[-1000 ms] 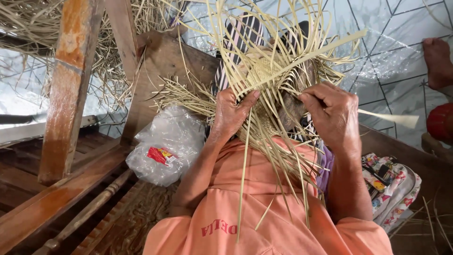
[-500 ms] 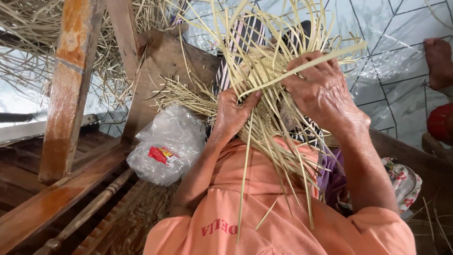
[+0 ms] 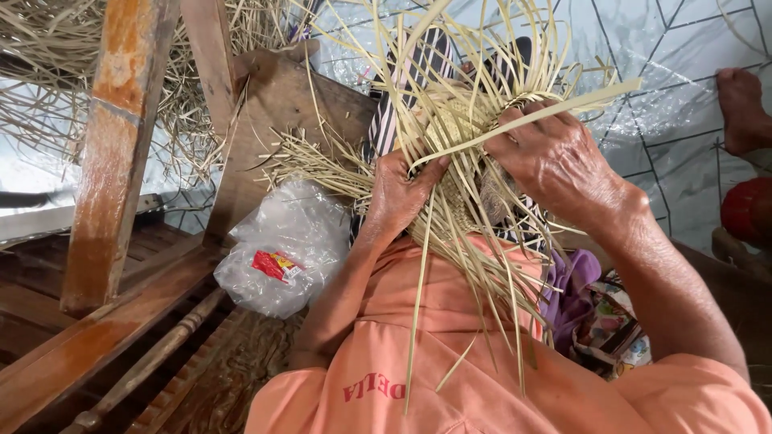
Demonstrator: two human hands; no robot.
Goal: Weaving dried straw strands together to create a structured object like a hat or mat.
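At the centre of the view, above an orange-shirted lap, both hands work a half-woven piece [image 3: 458, 128] of pale straw, its loose strips [image 3: 474, 281] fanning out in every direction. The left hand [image 3: 400, 193] is closed on the near left edge of the weave, thumb pressed over a flat strip. The right hand [image 3: 555, 157] lies over the far right side, fingers curled and pinching one long broad strip [image 3: 579, 100] that runs up and to the right.

By the look of it, the woven piece is very light and springy: the strips are thin, flat and stiff enough to hold their own curve, yet likely to crease or split if bent sharply. The dense woven middle seems the safest place to grip, since the free ends would only flex away (and could slip, being smooth).

Left of the hands a clear plastic bag [image 3: 281, 245] with a red packet inside rests on a wooden bench [image 3: 112, 329], and a heap of straw [image 3: 48, 40] lies beyond a wooden post [image 3: 112, 145]. Far right, another person's bare foot [image 3: 744, 104] rests on the pale tiled floor [image 3: 675, 48].
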